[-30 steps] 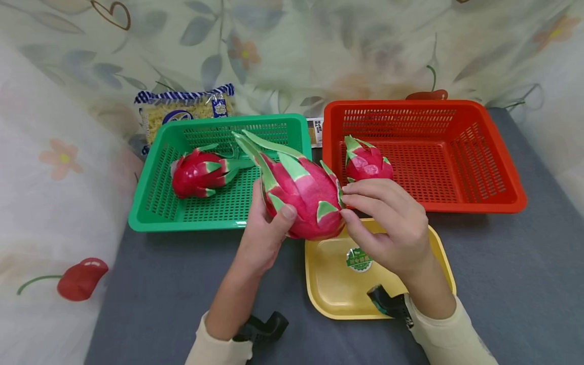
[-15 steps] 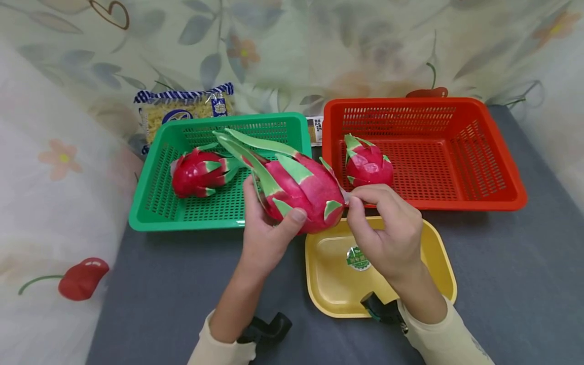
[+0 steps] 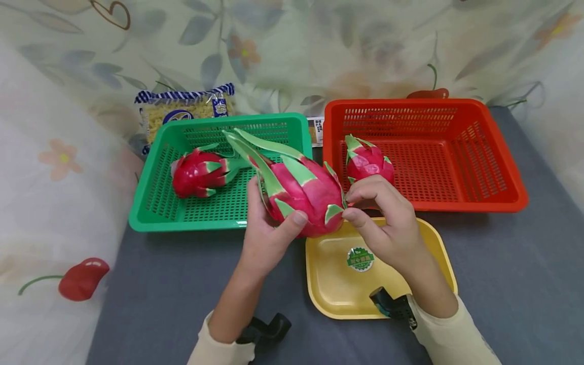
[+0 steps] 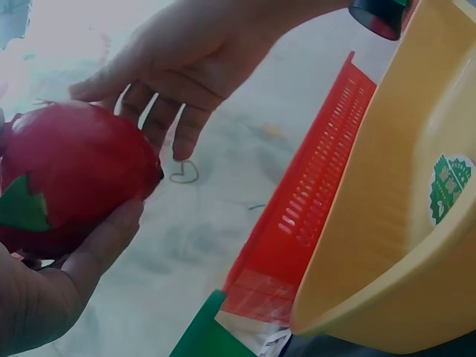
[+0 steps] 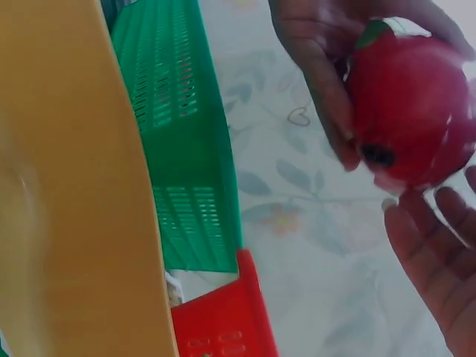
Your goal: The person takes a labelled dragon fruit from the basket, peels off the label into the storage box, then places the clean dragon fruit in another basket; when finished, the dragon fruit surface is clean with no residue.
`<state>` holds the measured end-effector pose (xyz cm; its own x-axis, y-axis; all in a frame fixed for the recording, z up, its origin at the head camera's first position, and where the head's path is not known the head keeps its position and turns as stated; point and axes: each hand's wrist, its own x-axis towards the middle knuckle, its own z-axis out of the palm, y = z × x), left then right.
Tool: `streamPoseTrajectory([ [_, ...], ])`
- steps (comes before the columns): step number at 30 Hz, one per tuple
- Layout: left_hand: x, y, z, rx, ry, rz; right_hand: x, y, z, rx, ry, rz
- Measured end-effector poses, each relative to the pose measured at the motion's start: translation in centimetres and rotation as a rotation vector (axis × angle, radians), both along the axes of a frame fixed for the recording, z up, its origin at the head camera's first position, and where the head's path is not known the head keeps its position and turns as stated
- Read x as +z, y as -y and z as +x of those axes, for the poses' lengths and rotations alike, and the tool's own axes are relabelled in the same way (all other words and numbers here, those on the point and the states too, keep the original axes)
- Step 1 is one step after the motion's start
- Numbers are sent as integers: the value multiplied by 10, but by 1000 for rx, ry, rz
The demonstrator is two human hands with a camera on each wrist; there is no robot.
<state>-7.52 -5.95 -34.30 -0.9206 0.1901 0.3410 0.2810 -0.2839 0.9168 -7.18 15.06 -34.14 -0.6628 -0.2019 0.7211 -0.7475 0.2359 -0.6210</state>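
Observation:
A large dragon fruit [image 3: 307,195] with long green leaves is held up over the gap between the baskets and the tray. My left hand [image 3: 266,235] grips it from the left, thumb on its near side. At its right end, my right hand [image 3: 392,223] touches it with the fingertips, thumb and forefinger slightly apart. The right wrist view shows a dark spot on the end of the fruit [image 5: 409,111], near the loosely bent right fingers. One smaller dragon fruit [image 3: 201,172] lies in the green basket [image 3: 182,225]; another [image 3: 368,161] is in the red basket [image 3: 474,205].
A yellow tray [image 3: 333,299] with a round green sticker [image 3: 360,259] sits below the right hand on the grey table [image 3: 169,294]. A pasta bag [image 3: 182,106] leans behind the green basket. A small label or packet [image 3: 316,131] shows between the baskets.
Half a second ago the right thumb and forefinger pinched a translucent bit at the fruit's end; now they are parted against it. The fruit shifted left, then slightly back right.

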Motion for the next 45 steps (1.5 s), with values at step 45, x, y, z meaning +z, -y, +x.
streamPoseTrajectory([
  [45,13,23,2,-102,55,-39,28,7,18,49,-108,186],
])
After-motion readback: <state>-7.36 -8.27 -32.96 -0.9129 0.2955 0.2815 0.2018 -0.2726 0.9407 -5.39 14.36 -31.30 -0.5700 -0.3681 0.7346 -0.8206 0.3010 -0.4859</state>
